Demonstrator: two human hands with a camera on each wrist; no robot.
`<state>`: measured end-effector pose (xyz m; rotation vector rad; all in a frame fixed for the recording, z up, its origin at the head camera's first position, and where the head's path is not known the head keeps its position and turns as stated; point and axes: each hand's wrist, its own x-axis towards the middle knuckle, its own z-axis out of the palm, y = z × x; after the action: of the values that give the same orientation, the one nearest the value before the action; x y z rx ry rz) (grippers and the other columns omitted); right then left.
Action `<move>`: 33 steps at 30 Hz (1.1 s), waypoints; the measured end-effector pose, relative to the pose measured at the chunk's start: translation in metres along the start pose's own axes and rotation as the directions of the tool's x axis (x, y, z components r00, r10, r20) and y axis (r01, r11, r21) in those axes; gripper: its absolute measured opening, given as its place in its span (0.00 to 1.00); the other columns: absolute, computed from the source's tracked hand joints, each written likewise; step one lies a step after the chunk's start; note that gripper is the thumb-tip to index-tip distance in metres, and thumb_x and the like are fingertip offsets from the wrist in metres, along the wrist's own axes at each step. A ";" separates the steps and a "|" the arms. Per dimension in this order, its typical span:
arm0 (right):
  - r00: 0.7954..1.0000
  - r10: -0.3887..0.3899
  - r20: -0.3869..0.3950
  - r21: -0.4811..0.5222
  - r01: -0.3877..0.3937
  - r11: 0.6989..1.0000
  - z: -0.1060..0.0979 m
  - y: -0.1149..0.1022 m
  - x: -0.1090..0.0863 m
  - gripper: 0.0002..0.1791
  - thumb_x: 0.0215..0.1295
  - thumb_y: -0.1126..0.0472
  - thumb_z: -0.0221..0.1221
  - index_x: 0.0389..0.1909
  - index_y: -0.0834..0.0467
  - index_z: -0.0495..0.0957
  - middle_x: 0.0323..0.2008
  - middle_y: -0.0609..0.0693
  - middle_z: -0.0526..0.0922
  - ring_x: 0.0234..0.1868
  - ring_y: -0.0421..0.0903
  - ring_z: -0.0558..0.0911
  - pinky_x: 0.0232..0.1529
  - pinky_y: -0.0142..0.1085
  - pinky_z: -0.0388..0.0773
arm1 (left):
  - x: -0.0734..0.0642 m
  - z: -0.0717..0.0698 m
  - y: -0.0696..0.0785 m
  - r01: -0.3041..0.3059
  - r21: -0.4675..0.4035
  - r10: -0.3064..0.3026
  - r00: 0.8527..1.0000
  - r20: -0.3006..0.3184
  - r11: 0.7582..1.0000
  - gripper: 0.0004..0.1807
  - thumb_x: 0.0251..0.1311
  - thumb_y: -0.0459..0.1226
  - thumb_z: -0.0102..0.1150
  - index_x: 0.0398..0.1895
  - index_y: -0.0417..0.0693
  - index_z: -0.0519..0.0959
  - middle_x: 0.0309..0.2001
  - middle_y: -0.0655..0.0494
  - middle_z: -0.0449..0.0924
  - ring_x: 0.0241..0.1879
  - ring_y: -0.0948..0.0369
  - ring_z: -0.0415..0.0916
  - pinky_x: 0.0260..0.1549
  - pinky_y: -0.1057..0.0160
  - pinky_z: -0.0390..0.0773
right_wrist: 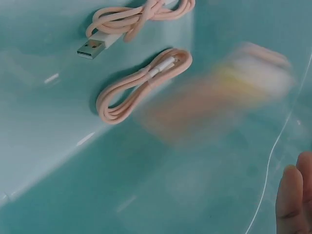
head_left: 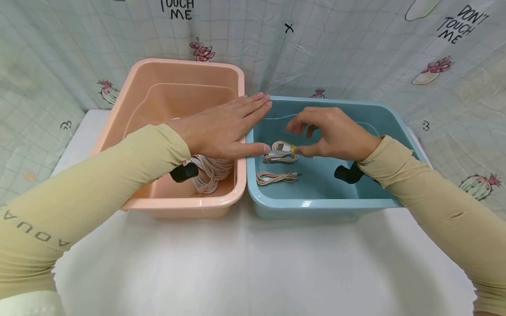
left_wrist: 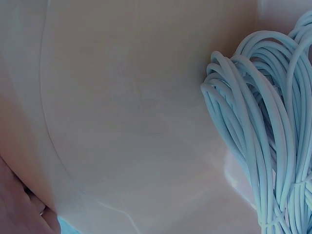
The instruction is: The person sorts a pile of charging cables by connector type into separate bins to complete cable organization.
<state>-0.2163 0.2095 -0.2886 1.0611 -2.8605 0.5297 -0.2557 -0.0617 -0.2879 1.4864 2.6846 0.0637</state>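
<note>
My left hand (head_left: 225, 125) lies flat with straight fingers over the touching rims of the two bins. Below it, large bundles of white cable (head_left: 212, 173) sit in the peach bin (head_left: 186, 202); the left wrist view shows the tied white loops (left_wrist: 253, 117) closely. Inside the blue bin (head_left: 328, 203), my right hand (head_left: 334, 134) has loosely bent fingers, with thumb and fingertips apart. A coiled pinkish cable with a white and yellow end (right_wrist: 253, 78) is blurred in mid-air, away from the fingers (right_wrist: 291, 200). Two more coiled cables (right_wrist: 144, 85) rest on the blue bin's floor.
The bins stand side by side on a white table (head_left: 245, 263). A patterned sheet (head_left: 292, 52) hangs behind them. A black wrist mount (head_left: 348, 174) sits under the right wrist, and another (head_left: 184, 172) under the left.
</note>
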 end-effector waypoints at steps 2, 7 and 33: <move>1.000 -0.004 0.010 0.009 0.004 1.000 0.000 0.000 -0.001 0.21 0.49 0.60 0.73 0.47 0.53 0.81 0.41 0.45 0.83 0.42 0.38 0.79 0.41 0.38 0.81 | 0.000 0.000 0.000 -0.003 -0.002 0.003 1.000 -0.002 1.000 0.52 0.63 0.70 0.33 0.79 0.48 0.37 0.80 0.56 0.32 0.81 0.57 0.29 0.80 0.53 0.39; 1.000 -0.004 0.007 0.005 0.004 1.000 0.002 -0.001 -0.002 0.20 0.51 0.61 0.72 0.46 0.52 0.81 0.41 0.45 0.83 0.42 0.39 0.80 0.40 0.37 0.81 | 0.000 0.002 -0.001 -0.011 -0.003 0.011 1.000 -0.001 1.000 0.52 0.63 0.71 0.33 0.79 0.48 0.37 0.80 0.55 0.32 0.81 0.56 0.29 0.80 0.53 0.39; 0.988 0.018 -0.156 -0.087 -0.032 0.996 -0.040 0.018 -0.021 0.16 0.58 0.57 0.68 0.47 0.53 0.81 0.42 0.42 0.83 0.40 0.26 0.73 0.40 0.20 0.73 | -0.031 -0.024 -0.030 0.168 0.070 -0.169 0.986 -0.003 0.983 0.48 0.66 0.69 0.25 0.79 0.47 0.40 0.80 0.51 0.37 0.81 0.50 0.31 0.79 0.48 0.38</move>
<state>-0.2150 0.2482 -0.2599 0.9276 -2.7375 0.4587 -0.2665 -0.1035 -0.2646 1.2679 2.8257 -0.0431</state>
